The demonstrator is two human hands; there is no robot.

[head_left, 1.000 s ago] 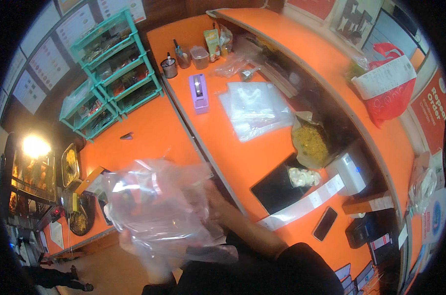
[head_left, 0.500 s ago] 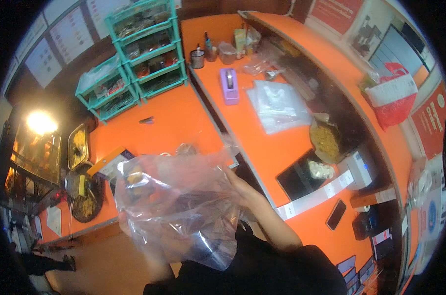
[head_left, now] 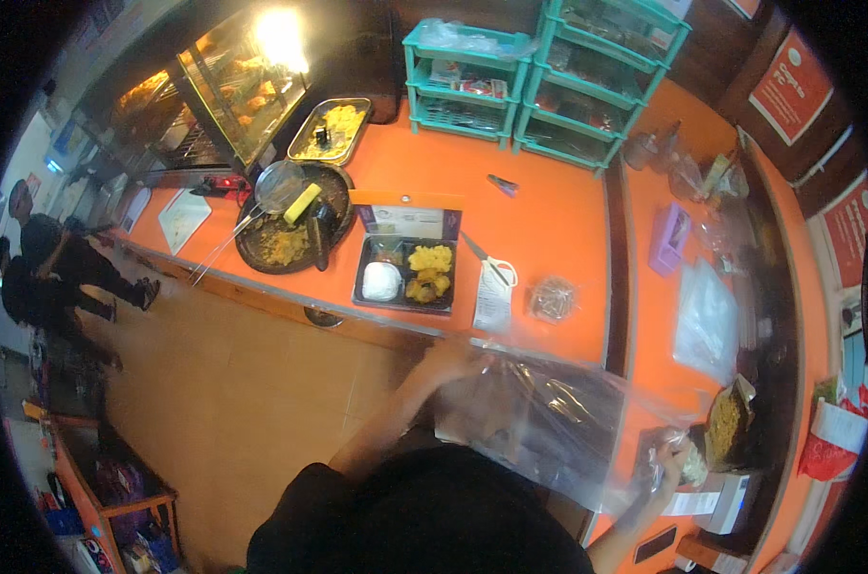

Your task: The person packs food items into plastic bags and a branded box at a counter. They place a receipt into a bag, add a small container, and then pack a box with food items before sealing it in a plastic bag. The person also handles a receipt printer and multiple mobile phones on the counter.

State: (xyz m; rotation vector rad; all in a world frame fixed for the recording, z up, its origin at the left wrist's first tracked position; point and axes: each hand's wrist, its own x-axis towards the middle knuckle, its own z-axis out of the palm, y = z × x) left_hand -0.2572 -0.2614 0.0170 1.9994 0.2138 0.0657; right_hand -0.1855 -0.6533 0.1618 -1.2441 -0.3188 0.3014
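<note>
A clear plastic bag [head_left: 558,407] is stretched wide between my two hands over the front of the orange counter. My left hand [head_left: 453,362] pinches its left end, slightly blurred. At the opposite end, my right hand [head_left: 675,461] grips the film beside a small pale packet [head_left: 692,467]. Beyond my left hand sits an open black meal box [head_left: 407,275] with a white rice mound and yellow food pieces. Right of the box are scissors [head_left: 496,268] with white handles, a printed paper slip [head_left: 492,308] and a clear packet of small items [head_left: 552,298].
A round dark tray [head_left: 252,251] holds food, a strainer and tongs. Behind it are a metal tray [head_left: 365,107] and a lit display case [head_left: 233,96]. Teal racks [head_left: 463,124] stand at the back. A purple tape dispenser [head_left: 668,239] and stacked plastic bags [head_left: 707,320] lie right. People [head_left: 56,253] stand far left.
My view has swung left, bringing the meal box and scissors into sight. My hands have spread apart, and the bunched bag is now pulled out wide between them.
</note>
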